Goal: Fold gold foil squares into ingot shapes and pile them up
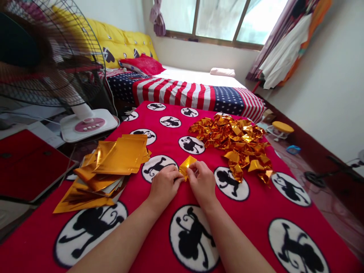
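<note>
In the head view, both hands are working at the middle of the red cloth [156, 237], where a small gold foil piece [187, 165] is sitting between them. The left hand [166, 182] is pinching in at the piece's near left edge, its fingers bunched narrow; the right hand [202, 181] is holding the piece's right side between thumb and curled fingers. How firmly either is pressing, I cannot tell. The step in hand seems to be folding or creasing this one piece, and the next move is probably calling for a steady pinch on one side while the other fingers are pressing the crease down. The foil is shining like metal and looking thin and crisp, its visible face roughly diamond-shaped. On the left, a loose stack of flat foil sheets [121, 155] is lying fanned, smooth and straight-edged, with some pale undersides showing. On the right, a heap of shaped foil pieces [236, 132] is glinting, angular and crumpled. Beneath everything, the cloth is looking soft and matte, with black monkeys showing on white ovals.
</note>
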The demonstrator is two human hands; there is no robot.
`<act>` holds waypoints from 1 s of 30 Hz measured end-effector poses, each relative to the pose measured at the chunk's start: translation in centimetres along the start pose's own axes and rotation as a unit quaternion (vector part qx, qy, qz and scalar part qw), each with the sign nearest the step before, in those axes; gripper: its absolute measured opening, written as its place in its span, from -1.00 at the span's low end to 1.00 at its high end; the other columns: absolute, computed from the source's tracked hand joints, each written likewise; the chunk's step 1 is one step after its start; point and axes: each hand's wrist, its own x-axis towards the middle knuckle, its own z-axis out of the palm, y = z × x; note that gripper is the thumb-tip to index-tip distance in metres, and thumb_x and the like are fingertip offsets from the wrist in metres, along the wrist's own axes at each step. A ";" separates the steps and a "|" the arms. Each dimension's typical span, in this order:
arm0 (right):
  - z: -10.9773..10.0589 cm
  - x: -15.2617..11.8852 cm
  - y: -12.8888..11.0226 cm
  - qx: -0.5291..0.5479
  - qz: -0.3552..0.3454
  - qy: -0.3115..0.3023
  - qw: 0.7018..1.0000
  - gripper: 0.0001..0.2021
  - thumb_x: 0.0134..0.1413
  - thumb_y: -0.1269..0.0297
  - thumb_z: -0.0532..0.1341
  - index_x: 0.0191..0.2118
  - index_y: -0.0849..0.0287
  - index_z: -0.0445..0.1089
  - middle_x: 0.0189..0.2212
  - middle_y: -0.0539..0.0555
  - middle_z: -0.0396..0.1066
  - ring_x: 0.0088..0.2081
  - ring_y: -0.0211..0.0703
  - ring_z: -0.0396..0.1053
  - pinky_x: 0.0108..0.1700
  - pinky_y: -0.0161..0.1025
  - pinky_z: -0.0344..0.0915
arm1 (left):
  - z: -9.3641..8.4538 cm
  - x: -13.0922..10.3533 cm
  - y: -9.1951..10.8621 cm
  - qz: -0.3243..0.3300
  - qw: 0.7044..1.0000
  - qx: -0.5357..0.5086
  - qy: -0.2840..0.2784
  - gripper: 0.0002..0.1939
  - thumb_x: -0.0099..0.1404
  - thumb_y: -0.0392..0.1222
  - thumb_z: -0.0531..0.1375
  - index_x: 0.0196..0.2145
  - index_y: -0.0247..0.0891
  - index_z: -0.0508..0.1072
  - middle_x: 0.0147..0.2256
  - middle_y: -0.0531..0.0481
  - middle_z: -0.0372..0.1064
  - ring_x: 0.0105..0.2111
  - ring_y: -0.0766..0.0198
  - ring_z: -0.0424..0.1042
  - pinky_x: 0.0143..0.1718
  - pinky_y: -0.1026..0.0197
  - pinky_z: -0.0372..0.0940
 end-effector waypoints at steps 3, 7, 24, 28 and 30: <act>-0.6 1.5 0.2 -0.039 -0.064 0.031 0.997 -0.86 0.16 0.42 0.12 -0.27 0.12 0.43 -0.23 0.07 0.44 -0.18 -0.09 0.31 -0.17 -0.23 0.19 | 0.0 0.0 -0.1 -0.003 1.000 -0.008 0.000 -0.90 0.23 -0.30 0.23 -0.42 -0.22 0.55 -0.36 0.01 0.41 -0.30 0.27 0.39 -0.25 0.24 0.27; -0.5 4.4 0.5 -0.072 -0.148 -0.059 0.985 -0.71 0.16 0.50 0.09 -0.17 0.04 0.50 -0.10 0.02 0.46 -0.03 -0.07 0.26 -0.09 -0.21 0.18 | -0.2 -0.1 0.1 -0.005 1.000 -0.006 -0.004 -0.89 0.23 -0.31 0.21 -0.42 -0.22 0.54 -0.37 0.01 0.40 -0.28 0.26 0.39 -0.26 0.25 0.25; -6.2 3.0 0.8 -0.309 0.003 -0.242 0.920 -0.86 0.00 0.41 0.17 -0.35 0.09 0.47 -0.32 0.12 0.52 -0.29 -0.04 0.45 -0.43 -0.28 0.03 | -0.9 0.6 0.6 -0.034 0.998 0.042 -0.035 -0.90 0.22 -0.17 0.20 -0.35 -0.11 0.55 -0.34 0.05 0.42 -0.36 0.29 0.39 -0.43 0.27 0.12; -6.6 0.7 0.9 -0.273 0.015 -0.195 0.942 -0.78 -0.07 0.49 0.17 -0.26 0.12 0.41 -0.44 0.10 0.50 -0.38 -0.06 0.44 -0.46 -0.28 -0.02 | -0.9 1.3 0.8 -0.038 0.997 0.051 -0.033 -0.89 0.15 -0.21 0.23 -0.35 -0.09 0.57 -0.38 0.04 0.44 -0.40 0.25 0.39 -0.46 0.25 0.11; -6.6 -0.2 0.9 -0.234 0.014 -0.179 0.955 -0.78 -0.12 0.53 0.16 -0.31 0.13 0.40 -0.49 0.07 0.48 -0.42 -0.10 0.42 -0.46 -0.29 -0.02 | -0.9 1.9 0.7 -0.034 0.997 0.048 -0.043 -0.88 0.11 -0.25 0.25 -0.39 -0.10 0.58 -0.41 0.03 0.44 -0.42 0.25 0.39 -0.47 0.25 0.12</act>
